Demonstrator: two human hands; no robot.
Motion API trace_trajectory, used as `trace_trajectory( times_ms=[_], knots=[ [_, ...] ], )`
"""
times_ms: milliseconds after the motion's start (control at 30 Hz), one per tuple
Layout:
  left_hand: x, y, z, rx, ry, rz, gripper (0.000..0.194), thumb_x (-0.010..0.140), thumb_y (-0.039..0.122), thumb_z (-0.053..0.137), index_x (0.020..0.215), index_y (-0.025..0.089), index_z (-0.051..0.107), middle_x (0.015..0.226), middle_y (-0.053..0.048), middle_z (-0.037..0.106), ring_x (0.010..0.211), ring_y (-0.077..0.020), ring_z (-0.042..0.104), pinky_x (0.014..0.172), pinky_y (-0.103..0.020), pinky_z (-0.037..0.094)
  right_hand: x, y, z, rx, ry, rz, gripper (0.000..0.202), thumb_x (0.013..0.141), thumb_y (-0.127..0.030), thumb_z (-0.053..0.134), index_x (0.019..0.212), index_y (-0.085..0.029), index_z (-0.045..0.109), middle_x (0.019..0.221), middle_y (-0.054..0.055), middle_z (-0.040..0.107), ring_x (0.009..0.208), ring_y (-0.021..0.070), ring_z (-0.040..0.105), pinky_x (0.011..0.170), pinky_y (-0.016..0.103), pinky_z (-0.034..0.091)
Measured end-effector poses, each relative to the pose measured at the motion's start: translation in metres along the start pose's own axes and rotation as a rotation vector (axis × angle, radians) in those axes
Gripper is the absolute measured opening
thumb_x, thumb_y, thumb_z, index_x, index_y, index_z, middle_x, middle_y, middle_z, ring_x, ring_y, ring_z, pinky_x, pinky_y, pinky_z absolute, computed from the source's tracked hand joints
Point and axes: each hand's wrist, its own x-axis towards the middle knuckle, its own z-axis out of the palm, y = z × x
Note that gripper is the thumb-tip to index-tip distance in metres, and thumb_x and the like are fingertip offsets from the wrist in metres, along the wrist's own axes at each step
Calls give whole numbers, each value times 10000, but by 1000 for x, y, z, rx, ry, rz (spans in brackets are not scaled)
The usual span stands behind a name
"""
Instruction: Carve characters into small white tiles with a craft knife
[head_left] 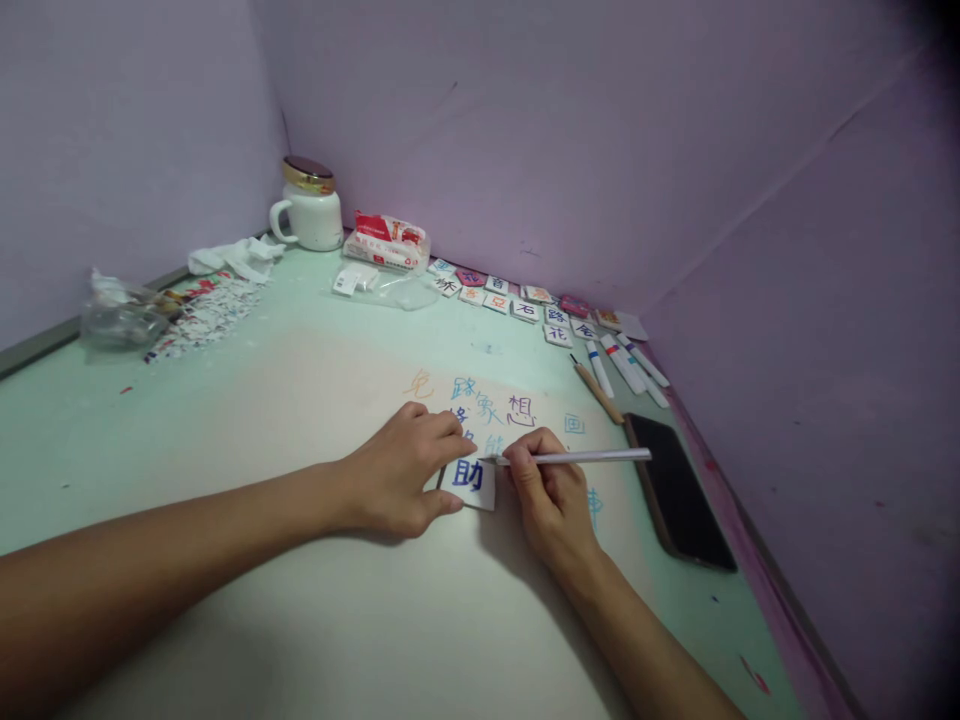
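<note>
A small white tile (469, 482) with a dark blue character lies on the pale tabletop. My left hand (412, 468) grips its left side, with the thumb at the lower edge and the fingers at the top. From the right, my right hand (551, 495) pinches a thin silver pen-like tool (600, 456), whose dark tip meets the tile's upper right part. Around both hands, characters in blue, purple and orange are written on the tabletop (315, 400); some are partly covered by my fingers.
A black phone (679, 490) lies at the right, near markers (622, 365) and a brown-handled tool (598, 390). Character tiles (525, 310) line the back wall. Behind stand a white mug (315, 218) and a red-white packet (388, 243). White scraps (210, 315) and a plastic bag (124, 312) lie left.
</note>
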Motion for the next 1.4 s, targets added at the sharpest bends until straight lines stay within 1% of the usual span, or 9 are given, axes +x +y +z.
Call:
trace_trajectory(
  times_ms=[300,467,600,767,867,933,1067,1233,1400],
  knots=[
    [0,0,3,-10,24,-47,414,677,290,740,1038,143,599,948,-65,580,879,-232,552,849,-415,348,-1,-4,1,-68,24,25,225,913,-304,463,709,-210,480,529,-65,439,462,107,426,466,240,326],
    [1,3,3,34,26,-72,496,629,440,800,977,138,617,882,-50,584,827,-224,548,828,-405,352,-2,-7,5,-100,77,10,218,907,-298,477,705,-214,476,542,-55,470,466,110,451,466,238,345],
    [1,4,4,62,34,-55,532,613,509,797,964,150,622,859,-40,583,796,-213,537,816,-397,349,-2,-8,7,-121,60,-25,196,909,-276,470,724,-215,478,535,-59,458,462,111,448,452,232,338],
    [2,4,3,59,2,-60,517,638,495,788,982,145,625,857,-44,572,811,-217,528,815,-394,349,-1,-6,8,-144,50,-84,172,903,-235,470,733,-215,467,532,-71,425,437,99,399,433,229,304],
    [3,4,2,57,-1,-63,491,636,491,791,941,141,630,846,-41,566,812,-217,526,815,-394,351,-1,-5,9,-157,48,-121,160,899,-221,470,739,-216,467,547,-67,429,452,101,400,443,229,309],
    [3,5,2,57,-2,-62,469,638,490,790,911,144,630,837,-35,562,806,-214,523,816,-394,353,-1,-5,9,-163,42,-125,158,899,-219,472,741,-218,464,549,-65,433,455,102,400,443,229,309],
    [3,6,1,57,-3,-58,488,642,497,786,941,147,626,835,-32,558,803,-211,520,817,-396,356,-1,-6,8,-170,28,-119,156,896,-226,479,742,-220,462,548,-64,435,451,102,395,435,230,304],
    [3,5,2,60,7,-53,463,640,502,786,889,149,618,826,-30,554,797,-208,519,812,-393,362,-1,-7,8,-200,21,-104,170,899,-245,466,731,-224,457,540,-63,440,442,104,386,426,236,294],
    [4,5,1,70,3,-51,457,645,507,778,876,146,618,828,-33,555,796,-208,520,809,-394,366,-2,-7,8,-206,16,-128,169,898,-233,466,730,-223,452,540,-65,433,446,103,381,430,238,290]
  ],
)
